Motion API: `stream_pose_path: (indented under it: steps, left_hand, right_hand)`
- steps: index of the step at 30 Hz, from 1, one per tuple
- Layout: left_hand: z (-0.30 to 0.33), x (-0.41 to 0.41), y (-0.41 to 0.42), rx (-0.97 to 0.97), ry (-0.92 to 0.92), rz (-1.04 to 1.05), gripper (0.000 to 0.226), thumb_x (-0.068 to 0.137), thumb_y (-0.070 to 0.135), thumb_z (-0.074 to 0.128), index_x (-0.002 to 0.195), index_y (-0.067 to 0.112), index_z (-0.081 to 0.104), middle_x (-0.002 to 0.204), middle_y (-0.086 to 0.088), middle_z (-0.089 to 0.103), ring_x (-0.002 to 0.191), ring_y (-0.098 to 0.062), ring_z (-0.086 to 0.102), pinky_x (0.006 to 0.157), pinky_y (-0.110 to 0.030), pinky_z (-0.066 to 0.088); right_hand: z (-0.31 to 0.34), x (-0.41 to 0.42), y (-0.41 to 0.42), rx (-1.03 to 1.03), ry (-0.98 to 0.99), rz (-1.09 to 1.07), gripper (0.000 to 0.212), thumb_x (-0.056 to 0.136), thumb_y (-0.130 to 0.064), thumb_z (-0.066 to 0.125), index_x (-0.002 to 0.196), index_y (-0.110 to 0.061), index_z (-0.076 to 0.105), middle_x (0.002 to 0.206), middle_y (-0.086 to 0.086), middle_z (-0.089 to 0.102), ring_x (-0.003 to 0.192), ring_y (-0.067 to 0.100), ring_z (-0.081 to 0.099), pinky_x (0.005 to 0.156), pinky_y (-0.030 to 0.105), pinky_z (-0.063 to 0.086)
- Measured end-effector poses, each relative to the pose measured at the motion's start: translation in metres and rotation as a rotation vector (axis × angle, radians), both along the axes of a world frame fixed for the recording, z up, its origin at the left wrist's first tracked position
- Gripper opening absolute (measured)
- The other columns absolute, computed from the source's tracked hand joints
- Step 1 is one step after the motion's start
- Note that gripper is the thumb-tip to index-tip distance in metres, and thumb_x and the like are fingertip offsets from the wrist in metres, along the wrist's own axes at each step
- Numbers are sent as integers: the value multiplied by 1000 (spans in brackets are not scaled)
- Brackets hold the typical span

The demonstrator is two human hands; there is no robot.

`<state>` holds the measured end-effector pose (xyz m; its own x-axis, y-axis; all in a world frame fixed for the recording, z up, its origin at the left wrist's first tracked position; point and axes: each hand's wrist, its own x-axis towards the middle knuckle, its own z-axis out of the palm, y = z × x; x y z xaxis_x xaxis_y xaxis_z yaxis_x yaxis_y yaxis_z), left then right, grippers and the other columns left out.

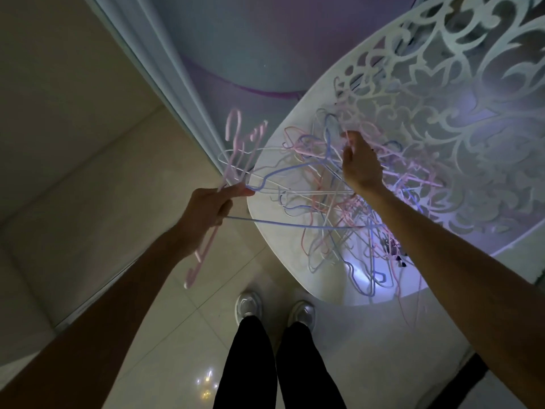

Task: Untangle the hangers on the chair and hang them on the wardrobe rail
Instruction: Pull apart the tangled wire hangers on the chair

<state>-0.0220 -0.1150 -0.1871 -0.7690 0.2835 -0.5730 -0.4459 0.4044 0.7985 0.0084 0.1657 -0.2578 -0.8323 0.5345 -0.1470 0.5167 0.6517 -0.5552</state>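
A tangled heap of thin pink, blue and white hangers [333,219] lies on the white seat of the chair [265,178]. My left hand [206,211] is closed on a bunch of hangers left of the seat: a pink one [233,143] with its hook pointing up and a blue one [283,224] whose bar still reaches into the heap. My right hand [359,163] is over the heap, its fingers pinched on a pink hanger [351,140] at the top of the pile. The wardrobe rail is out of sight.
The chair's ornate cut-out white back [442,98] rises at the right. A pale sliding-door frame [165,72] runs diagonally on the left. My feet in light shoes [274,311] stand on glossy tiled floor in front of the chair.
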Motion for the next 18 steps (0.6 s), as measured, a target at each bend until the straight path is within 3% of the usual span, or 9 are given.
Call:
stream_pose_path:
  steps: [3, 8, 11, 14, 18]
  left_hand:
    - [-4, -7, -8, -28, 16, 147, 20, 87, 30, 60, 87, 16, 74, 38, 9, 25, 37, -6, 20, 38, -14, 18]
    - [0, -10, -12, 73, -81, 175, 23, 91, 28, 56, 95, 11, 71, 35, 10, 26, 31, -4, 19, 34, -12, 17]
    - [12, -13, -5, 106, -98, 149, 23, 91, 28, 56, 94, 11, 71, 36, 11, 27, 31, -4, 19, 34, -12, 17]
    - [27, -21, 5, 73, -103, 154, 24, 93, 25, 53, 97, 7, 69, 33, 10, 28, 27, -4, 21, 30, -11, 19]
    - [35, -27, 21, 91, -105, 176, 27, 94, 25, 52, 101, 5, 68, 33, 11, 30, 26, -4, 23, 30, -11, 20]
  right_hand:
    - [2, 3, -1, 0, 71, -177, 30, 96, -9, 37, 124, -5, 46, 111, 23, 62, 103, 39, 57, 79, 40, 41]
    - [0, 10, 9, -37, -172, 66, 28, 95, -14, 43, 118, -9, 58, 112, 20, 65, 109, 35, 58, 89, 37, 42]
    - [8, 20, 15, -64, -170, 101, 26, 92, -13, 49, 113, -13, 64, 109, 18, 67, 105, 31, 61, 87, 33, 43]
    - [20, 32, 22, 71, -237, 240, 27, 94, -19, 48, 116, -13, 63, 116, 17, 64, 108, 33, 59, 90, 37, 44]
    - [39, 38, 28, 224, -167, 295, 27, 92, -23, 52, 115, -16, 65, 113, 16, 65, 106, 35, 59, 88, 41, 48]
